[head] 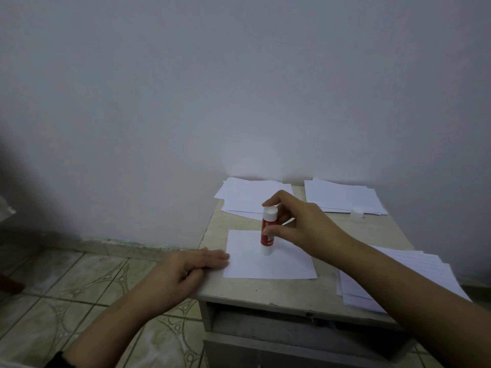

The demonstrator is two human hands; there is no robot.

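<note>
Red plastic with white ends, the glue stick (pixel 267 232) stands nearly upright in the right hand (pixel 300 224). The thumb and fingers are curled round its upper half and pinch it from both sides, and its lower white end touches a single white sheet (pixel 268 269) a little beyond the sheet's middle. The left hand (pixel 186 269) lies flat and relaxed. Its fingers are straight and close together, with the tips resting on the sheet's left edge and the palm reaching past the table's left side. The sheet lies near the front of a small, pale, worn table (pixel 239 290). Beyond the right hand, a loose stack of white paper (pixel 247 195) sits at the far edge against the wall (pixel 239 88), partly hidden by the fingers. A second stack (pixel 342 196) lies to its right, also at the far edge, and a small whitish cap (pixel 357 213) stands at that stack's near corner, well apart from the glue stick. A third stack (pixel 425 272) sits at the right front of the table, with the right forearm crossing over it. Under the tabletop a drawer (pixel 265 328) is pulled partly out. Left of the table is a patterned tiled floor (pixel 93 282).
</note>
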